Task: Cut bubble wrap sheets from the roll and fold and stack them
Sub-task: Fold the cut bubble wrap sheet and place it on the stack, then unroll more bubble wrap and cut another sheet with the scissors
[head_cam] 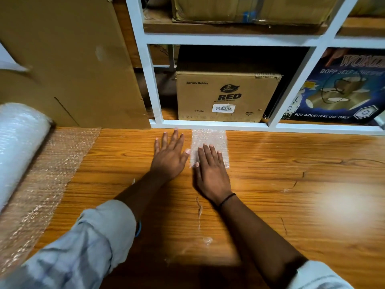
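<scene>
A small folded bubble wrap sheet (209, 139) lies flat on the wooden table (291, 174), close to the shelf's bottom rail. My right hand (211, 166) lies on the sheet's near half with straight fingers pressing it down. My left hand (169, 152) is flat on the bare table just left of the sheet, its thumb near the sheet's left edge. The big bubble wrap roll (19, 140) lies at the far left, with a loose length of wrap (48, 178) spread from it over the table's left side.
A white shelf frame (229, 41) stands behind the table with a brown carton (227, 97) and a blue printed box (341, 88) inside. Tall flat cardboard (68, 59) leans at the back left. Small wrap scraps (207, 240) lie near me.
</scene>
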